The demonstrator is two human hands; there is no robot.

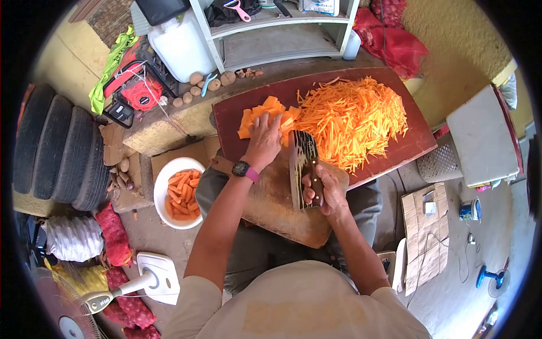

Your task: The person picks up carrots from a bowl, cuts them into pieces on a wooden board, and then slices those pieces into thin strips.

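My right hand (329, 191) is wrapped around the wooden handle of a cleaver (305, 155). The blade points away from me, over a worn wooden cutting board (271, 195) on my lap, with bits stuck to its side. My left hand (264, 140), with a watch on the wrist, rests fingers apart on a heap of carrot slices (271, 105). These slices lie at the left of a dark red board (367, 175). Just right of them is a large mound of shredded carrot (355, 121), beyond the cleaver's tip.
A white bowl of peeled carrots (170, 195) stands on the floor to my left. Potatoes and a blue peeler (208, 83) lie on the ledge ahead. A grey shelf (276, 48) stands behind the board. Tyres (62, 147) and a fan (70, 316) are at far left.
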